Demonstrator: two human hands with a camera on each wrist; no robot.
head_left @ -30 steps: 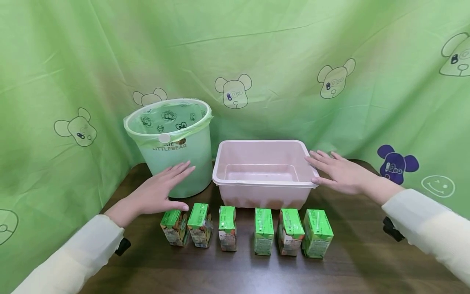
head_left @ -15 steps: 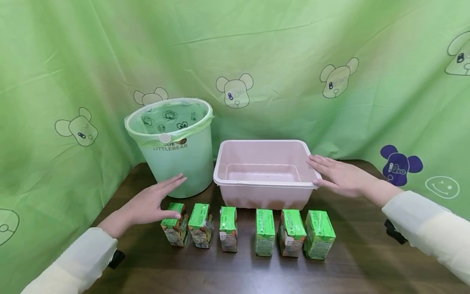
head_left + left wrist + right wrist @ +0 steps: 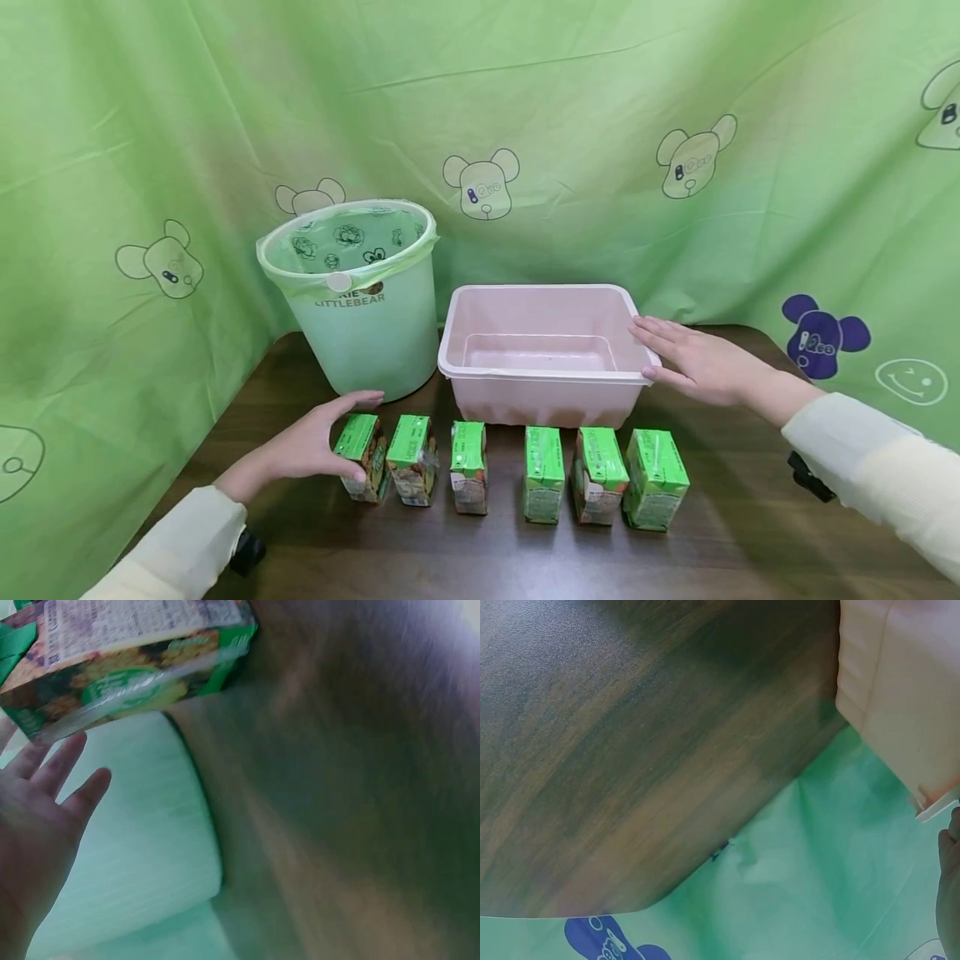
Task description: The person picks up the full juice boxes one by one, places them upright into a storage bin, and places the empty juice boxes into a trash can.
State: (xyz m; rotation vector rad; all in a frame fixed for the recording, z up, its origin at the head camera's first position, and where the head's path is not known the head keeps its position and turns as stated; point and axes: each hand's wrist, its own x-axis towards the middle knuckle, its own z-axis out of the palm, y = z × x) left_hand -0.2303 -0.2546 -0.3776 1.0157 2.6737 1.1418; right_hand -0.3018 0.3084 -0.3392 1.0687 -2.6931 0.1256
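Note:
My left hand [image 3: 307, 442] is at the leftmost drink carton [image 3: 360, 432], its thumb in front of the carton and its fingers spread along the far side. In the left wrist view, the fingers of that hand [image 3: 45, 795] reach out straight near the end of a carton [image 3: 127, 667] with a green label. My right hand [image 3: 701, 358] rests flat-fingered on the right rim of the pink plastic tub [image 3: 540, 402]. Only part of the right hand [image 3: 950, 889] shows in the right wrist view, beside the tub's rim.
Several other green-topped cartons stand upright in a row, among them one in the middle [image 3: 468, 467] and one at the right end [image 3: 654, 479]. A mint bin [image 3: 375, 346] with a liner stands left of the tub on the brown table [image 3: 465, 558]. A green curtain [image 3: 570, 92] hangs behind.
My left hand has come down and toward me from in front of the mint bin to the leftmost carton. My right hand stays at the tub's rim, its fingers closer together.

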